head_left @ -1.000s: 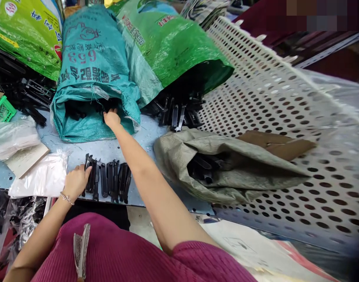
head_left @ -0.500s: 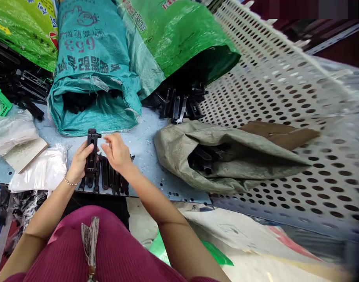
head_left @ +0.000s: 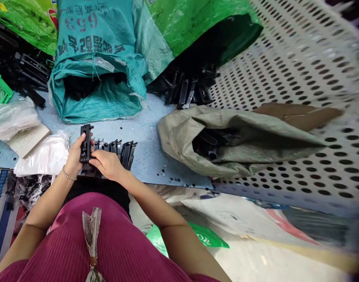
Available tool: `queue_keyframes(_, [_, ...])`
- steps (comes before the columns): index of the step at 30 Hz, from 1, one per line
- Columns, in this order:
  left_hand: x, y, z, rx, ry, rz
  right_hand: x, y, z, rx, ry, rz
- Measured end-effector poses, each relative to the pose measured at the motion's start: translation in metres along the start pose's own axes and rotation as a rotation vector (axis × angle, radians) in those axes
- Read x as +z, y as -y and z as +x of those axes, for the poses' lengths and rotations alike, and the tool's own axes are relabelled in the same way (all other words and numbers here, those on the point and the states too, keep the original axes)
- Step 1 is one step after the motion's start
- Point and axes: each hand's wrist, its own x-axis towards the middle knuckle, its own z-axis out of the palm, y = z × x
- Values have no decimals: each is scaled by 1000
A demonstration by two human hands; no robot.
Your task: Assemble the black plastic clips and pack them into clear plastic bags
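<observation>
My left hand (head_left: 74, 154) has its grip closed around one black plastic piece (head_left: 85, 143), held upright, and my right hand (head_left: 106, 163) pinches its lower end. It stands above a row of about five like pieces (head_left: 120, 149) on the blue tabletop (head_left: 147, 149), with three open sacks (head_left: 100, 74) lying just beyond.

Our right hand (head_left: 107, 164) is back from the teal sack (head_left: 100, 66) and now closes on the lower end of the black plastic piece (head_left: 85, 143), which our left hand (head_left: 75, 154) has lifted off the row (head_left: 120, 150).
</observation>
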Motion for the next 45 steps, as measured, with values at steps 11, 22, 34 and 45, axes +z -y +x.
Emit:
queue_keyframes(11, [-39, 44, 13, 54, -174, -8, -9, -75, -59, 408, -286, -206])
queue_keyframes(22, [-64, 16, -63, -301, 311, -3, -14, 21, -13, -154, -223, -49])
queue_keyframes(34, [-112, 14, -73, 439, -303, 986, 13, 2, -12, 128, 56, 469])
queue_keyframes(45, [-154, -15, -34, 288, -304, 709, 43, 21, 23, 557, -131, 1355])
